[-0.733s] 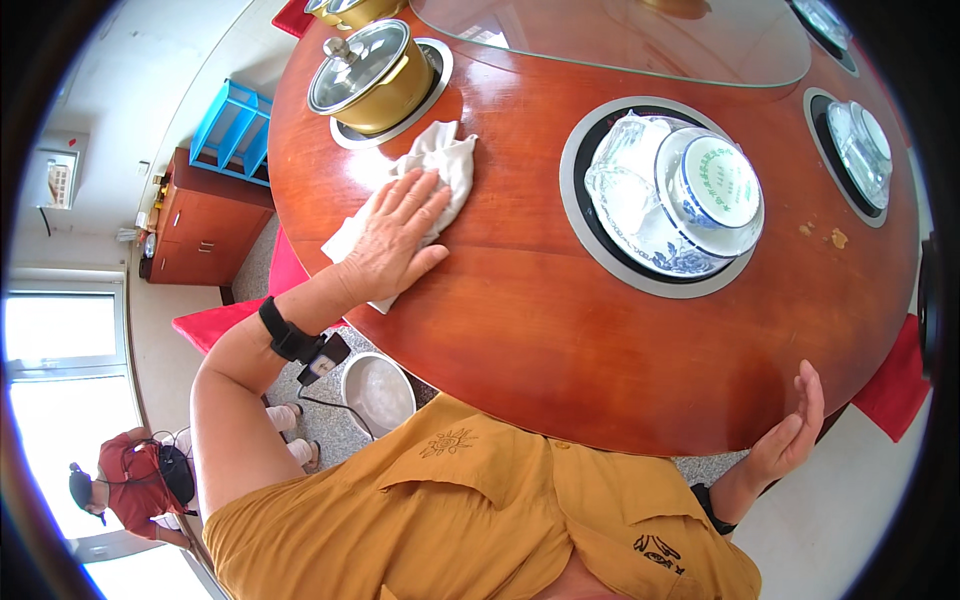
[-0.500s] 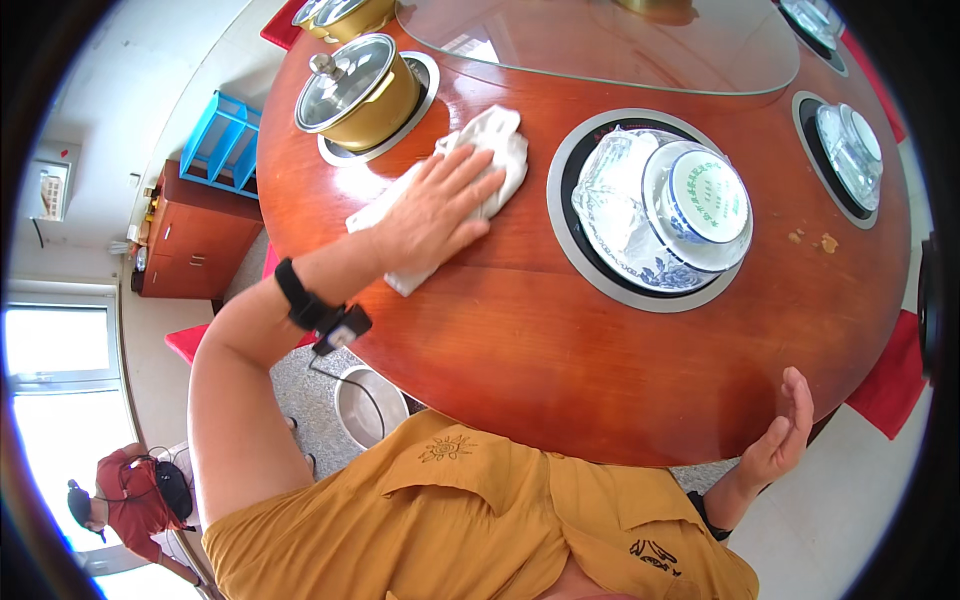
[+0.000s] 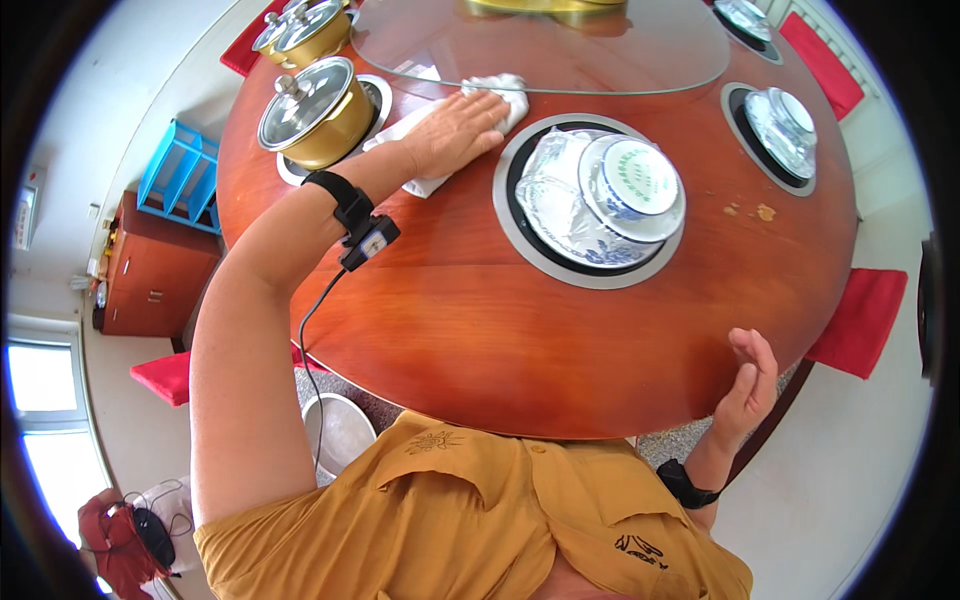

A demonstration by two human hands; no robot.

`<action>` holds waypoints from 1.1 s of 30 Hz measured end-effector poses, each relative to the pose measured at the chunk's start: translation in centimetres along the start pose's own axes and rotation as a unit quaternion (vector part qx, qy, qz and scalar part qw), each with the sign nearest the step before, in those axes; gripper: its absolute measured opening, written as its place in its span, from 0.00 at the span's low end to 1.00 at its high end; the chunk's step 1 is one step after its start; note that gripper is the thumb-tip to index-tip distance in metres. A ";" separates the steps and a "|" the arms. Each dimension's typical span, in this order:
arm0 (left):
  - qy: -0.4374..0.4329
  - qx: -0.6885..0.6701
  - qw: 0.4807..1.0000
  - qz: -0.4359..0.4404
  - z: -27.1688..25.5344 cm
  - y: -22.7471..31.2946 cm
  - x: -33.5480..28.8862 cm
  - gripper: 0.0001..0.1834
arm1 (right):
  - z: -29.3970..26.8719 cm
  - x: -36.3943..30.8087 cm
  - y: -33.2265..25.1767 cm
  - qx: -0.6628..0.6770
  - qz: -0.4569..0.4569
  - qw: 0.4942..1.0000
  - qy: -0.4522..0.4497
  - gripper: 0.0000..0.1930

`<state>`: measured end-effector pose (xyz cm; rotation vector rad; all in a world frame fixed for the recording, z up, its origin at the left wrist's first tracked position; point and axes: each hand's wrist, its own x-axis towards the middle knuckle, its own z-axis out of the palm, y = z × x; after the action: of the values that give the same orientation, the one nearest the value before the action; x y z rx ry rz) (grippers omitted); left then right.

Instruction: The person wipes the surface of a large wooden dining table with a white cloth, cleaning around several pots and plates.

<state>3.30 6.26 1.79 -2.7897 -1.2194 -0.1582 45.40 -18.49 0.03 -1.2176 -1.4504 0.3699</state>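
My left hand (image 3: pixel 455 132) lies flat on a white cloth (image 3: pixel 430 184), pressing it to the round wooden table (image 3: pixel 430 330). Its fingers are stretched out over the cloth, just short of the glass turntable (image 3: pixel 560 60). Left of the cloth stands a gold pot (image 3: pixel 335 135) with a glass lid. To the right sits a wrapped stack of blue-and-white dishes (image 3: pixel 570 200), an upturned bowl on top. Past the table's near right edge, my right hand (image 3: pixel 750 385) is raised, holding nothing, with fingers slightly curled and thumb apart.
Brown crumbs (image 3: pixel 765 213) lie on the table's right side. Another wrapped dish set (image 3: pixel 780 135) stands beyond them. Red chairs (image 3: pixel 860 320) surround the table. A pale bin (image 3: pixel 340 430) is on the floor at the near left. A person in red (image 3: pixel 110 535) is at the lower left.
My left hand and the cloth have moved farther across the table, toward the glass turntable. The whole view has shifted a little. My right hand stays raised and empty.
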 end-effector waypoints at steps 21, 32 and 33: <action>0.011 -0.067 0.997 0.029 -2.1 6.7 -5.6 0.29 | 1.5 1.1 -2.1 -0.170 -0.037 0.979 -0.105 0.13; -0.092 -0.049 0.992 -0.074 -5.3 8.5 -19.3 0.33 | 1.8 0.8 -2.4 -0.246 -0.061 0.958 -0.137 0.11; -0.089 -0.054 0.990 -0.096 -5.4 7.4 -19.4 0.32 | 1.6 0.8 -2.3 -0.245 -0.064 0.957 -0.139 0.11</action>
<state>-4.68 -13.47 4.25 -2.8230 -1.5666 0.0127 43.12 -18.11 1.80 -1.4936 -1.9305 0.0902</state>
